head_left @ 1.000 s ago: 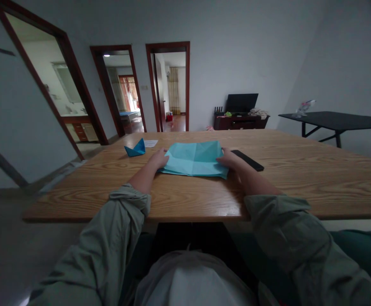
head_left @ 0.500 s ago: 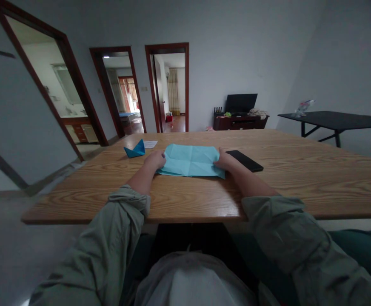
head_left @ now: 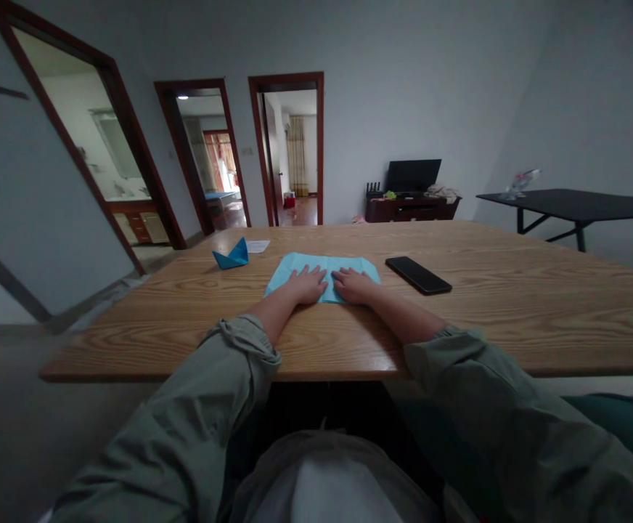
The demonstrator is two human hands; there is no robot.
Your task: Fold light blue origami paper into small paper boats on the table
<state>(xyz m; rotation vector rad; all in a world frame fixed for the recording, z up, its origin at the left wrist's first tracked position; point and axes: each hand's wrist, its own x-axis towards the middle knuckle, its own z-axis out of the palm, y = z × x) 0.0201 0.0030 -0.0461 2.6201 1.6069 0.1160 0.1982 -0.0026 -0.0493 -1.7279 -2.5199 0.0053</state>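
Note:
A light blue sheet of creased paper [head_left: 300, 261] lies flat on the wooden table [head_left: 343, 345] in front of me. My left hand [head_left: 308, 285] rests on its middle with the fingers spread and stretched forward. Just to the right, my right hand [head_left: 352, 285] also presses down on the paper, its fingers extended toward the centre. A narrow strip of paper shows between the two hands. Parts of the sheet's near side are hidden under my hands and wrists.
A folded blue paper boat [head_left: 232, 254] stands at the left, with a small white paper [head_left: 257, 246] behind it. Right of the sheet lies a black smartphone [head_left: 418, 275]. Farther off are a black table [head_left: 578, 203] and a television [head_left: 413, 176] on a cabinet.
Both hands have let go of the paper's side edges and moved inward onto its middle. The sheet, held slightly raised before, now lies flat on the table.

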